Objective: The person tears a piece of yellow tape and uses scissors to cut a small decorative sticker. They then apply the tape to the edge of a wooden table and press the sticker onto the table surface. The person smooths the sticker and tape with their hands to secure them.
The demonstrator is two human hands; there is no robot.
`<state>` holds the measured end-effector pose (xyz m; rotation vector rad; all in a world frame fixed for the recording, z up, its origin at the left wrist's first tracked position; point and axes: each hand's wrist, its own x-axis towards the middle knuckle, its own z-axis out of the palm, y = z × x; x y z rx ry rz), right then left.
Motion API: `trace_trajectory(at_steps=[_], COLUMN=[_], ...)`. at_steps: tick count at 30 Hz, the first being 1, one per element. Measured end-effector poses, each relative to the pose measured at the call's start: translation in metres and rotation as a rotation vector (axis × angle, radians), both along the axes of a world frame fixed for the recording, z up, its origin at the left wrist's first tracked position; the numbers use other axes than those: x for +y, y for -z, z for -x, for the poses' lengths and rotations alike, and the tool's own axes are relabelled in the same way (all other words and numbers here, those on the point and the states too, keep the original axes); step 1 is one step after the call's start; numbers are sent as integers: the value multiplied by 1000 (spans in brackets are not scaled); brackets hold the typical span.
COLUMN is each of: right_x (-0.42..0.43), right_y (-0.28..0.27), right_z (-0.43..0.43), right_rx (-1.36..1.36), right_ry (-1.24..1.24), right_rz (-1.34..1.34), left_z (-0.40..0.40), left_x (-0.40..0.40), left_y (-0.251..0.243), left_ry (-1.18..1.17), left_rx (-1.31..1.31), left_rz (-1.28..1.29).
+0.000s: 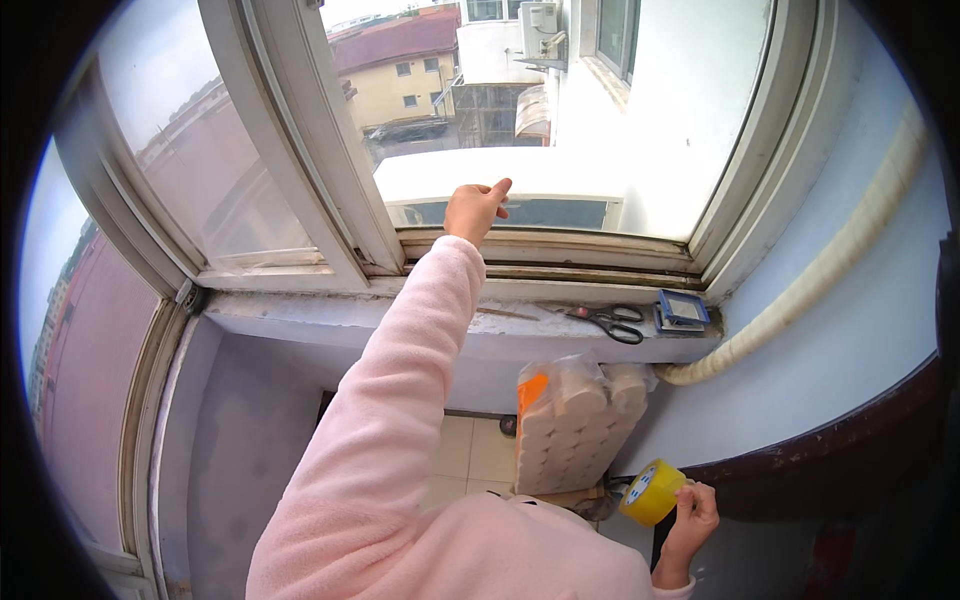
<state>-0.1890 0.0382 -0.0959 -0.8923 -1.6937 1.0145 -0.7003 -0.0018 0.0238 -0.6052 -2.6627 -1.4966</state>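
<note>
My left hand (478,210) reaches out at the end of a pink fleece sleeve, in front of the lower part of a window pane (675,165). Its fingers are curled with the thumb side towards the glass; whether they touch it or pinch something thin, I cannot tell. Low at the right, my right hand (691,517) grips a roll of yellowish packing tape (654,495) by its edge. The roll's core bears blue printing.
On the sill (285,311) lie black-handled scissors (619,322), a thin stick (508,313) and a blue-framed case (681,309). Plastic-wrapped toilet rolls (574,435) stand below. A wrapped pipe (817,277) runs down the right wall.
</note>
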Motion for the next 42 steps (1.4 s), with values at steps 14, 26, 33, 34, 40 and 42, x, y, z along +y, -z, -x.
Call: trace_trajectory(at_steps=[14, 26, 33, 34, 40, 42], right_x=[-1, 1, -11, -13, -23, -27], right_y=[-18, -88, -93, -91, -80, -79], right_z=[4, -20, -113, -135, -268, -317], right_rx=[4, -46, -144, -214, -238, -246], right_ry=[-109, -43, 163, 206, 546, 583], right_rz=[-10, -281, -425, -438, -490, -531], left_z=[-9, -285, -434, -458, -599, -650], left_x=[-18, 24, 53, 53, 67, 69], left_y=[-6, 22, 34, 39, 29, 34], left_ry=[309, 1765, 1941, 1901, 2016, 2046], left_rx=[95, -465, -855, -879, -603, -535], left_rz=[-418, -237, -19, -136, -70, -74])
